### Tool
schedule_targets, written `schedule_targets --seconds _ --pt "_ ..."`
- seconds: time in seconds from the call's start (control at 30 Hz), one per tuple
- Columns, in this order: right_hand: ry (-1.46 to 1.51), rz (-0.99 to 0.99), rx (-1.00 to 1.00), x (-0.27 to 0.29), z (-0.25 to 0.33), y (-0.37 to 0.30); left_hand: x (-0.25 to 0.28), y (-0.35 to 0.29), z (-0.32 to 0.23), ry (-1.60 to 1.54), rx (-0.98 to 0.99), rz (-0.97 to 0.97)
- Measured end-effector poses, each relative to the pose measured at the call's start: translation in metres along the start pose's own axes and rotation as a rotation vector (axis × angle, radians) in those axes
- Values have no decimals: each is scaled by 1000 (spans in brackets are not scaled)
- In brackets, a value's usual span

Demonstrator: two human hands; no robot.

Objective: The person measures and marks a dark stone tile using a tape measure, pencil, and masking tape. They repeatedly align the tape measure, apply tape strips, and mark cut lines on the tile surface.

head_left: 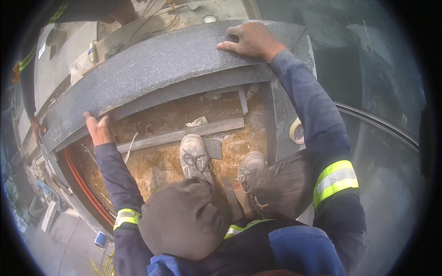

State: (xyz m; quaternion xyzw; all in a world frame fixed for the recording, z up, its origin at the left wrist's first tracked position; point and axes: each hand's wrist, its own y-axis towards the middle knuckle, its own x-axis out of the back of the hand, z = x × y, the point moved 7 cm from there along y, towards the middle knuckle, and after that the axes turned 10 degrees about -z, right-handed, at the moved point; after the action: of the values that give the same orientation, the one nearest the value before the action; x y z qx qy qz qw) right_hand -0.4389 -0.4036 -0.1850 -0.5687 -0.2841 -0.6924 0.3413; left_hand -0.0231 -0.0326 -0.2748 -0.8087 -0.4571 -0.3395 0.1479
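Observation:
A long grey granite slab (152, 64) spans the view from the far left to the upper right. My left hand (98, 129) is at its near edge, left of the middle, thumb up against the stone; its other fingers are partly hidden. Near the slab's right end my right hand (253, 40) lies on the far part, fingers bent and thumb on the top face. Another person's hand (37, 127) is by the slab's left end. Below the slab, a second grey stone strip (193, 84) borders a dirt-filled pit (161, 112).
My shoes (194, 154) stand in the pit beside a metal bar (184, 133). Red conduit (85, 181) runs along its left side. A tape roll (297, 131) is on the right stone border. A bottle (92, 53) and cables lie beyond the slab; glass (386, 92) is at right.

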Motion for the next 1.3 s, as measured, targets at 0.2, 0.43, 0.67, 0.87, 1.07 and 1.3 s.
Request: schedule_targets --seconds 0.2,0.43,0.67,0.87,1.07,1.3 --pt "280 -309 -129 34 -33 -13 3 32 64 -466 518 -69" --pt "129 -233 -286 50 -110 -116 -20 -5 -17 -650 769 -160" --pt "82 -189 -369 -8 -104 -181 -48 -76 -225 306 -772 100" --pt "91 -291 -289 -25 -118 -192 -186 -102 -288 417 -1086 442" --pt "34 -351 -397 -32 -86 -185 -185 -96 -297 451 -1058 511" --pt "172 -363 -574 -39 -54 -157 -197 -91 -288 433 -1023 468"
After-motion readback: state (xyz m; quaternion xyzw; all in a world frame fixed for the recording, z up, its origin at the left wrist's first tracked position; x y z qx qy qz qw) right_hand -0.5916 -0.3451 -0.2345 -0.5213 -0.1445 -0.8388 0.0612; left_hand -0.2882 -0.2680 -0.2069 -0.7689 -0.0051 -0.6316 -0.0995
